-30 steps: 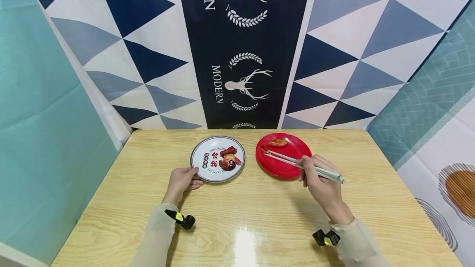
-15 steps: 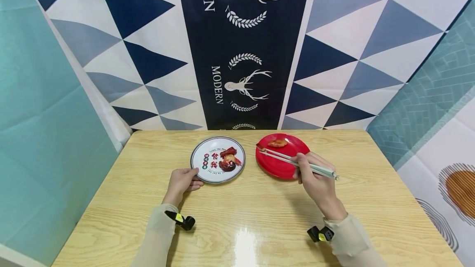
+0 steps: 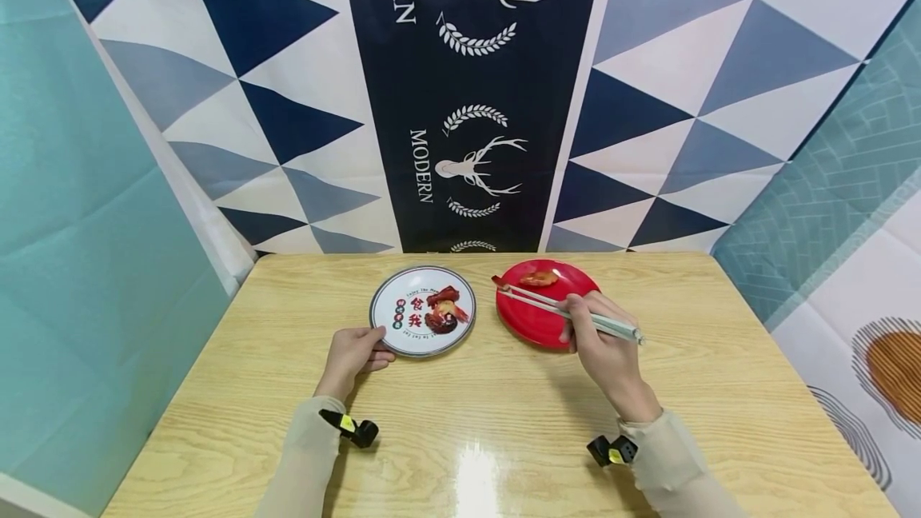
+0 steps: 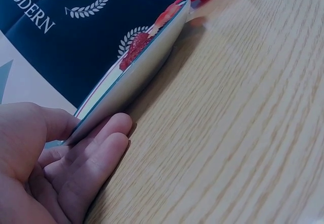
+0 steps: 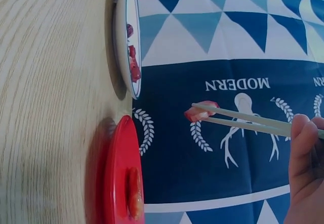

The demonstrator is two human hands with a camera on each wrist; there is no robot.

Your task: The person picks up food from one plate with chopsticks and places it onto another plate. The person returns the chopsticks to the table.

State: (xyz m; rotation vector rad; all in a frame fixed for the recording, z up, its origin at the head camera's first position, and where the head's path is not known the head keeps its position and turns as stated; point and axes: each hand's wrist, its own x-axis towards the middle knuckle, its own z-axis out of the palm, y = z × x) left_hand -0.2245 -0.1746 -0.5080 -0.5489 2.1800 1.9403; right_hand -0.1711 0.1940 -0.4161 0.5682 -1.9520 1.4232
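Note:
My left hand (image 3: 352,356) pinches the near left rim of a white plate (image 3: 388,302), thumb on top and fingers underneath. In the left wrist view, its rim (image 4: 76,127) sits between thumb and fingers. Several reddish-brown food pieces (image 3: 444,312) lie on the plate's right half. My right hand (image 3: 603,352) holds a pair of pale chopsticks (image 3: 536,300), and their tips grip a small red-and-white food piece (image 5: 201,111). That piece is raised above the plates, over the gap between them in the head view. Under the chopsticks lies a red plate (image 3: 528,328) bearing an orange-brown food piece (image 3: 540,278).
Both plates stand near the back edge of a light wooden table (image 3: 432,422). Behind rises a patterned cloth (image 3: 475,78) with deer heads and triangles. A teal sheet (image 3: 93,262) hangs at the left, and another patterned cloth (image 3: 849,302) at the right.
My right hand has moved left with the chopsticks, carrying the food piece from over the red plate to just past its left rim. The left hand and white plate stay put.

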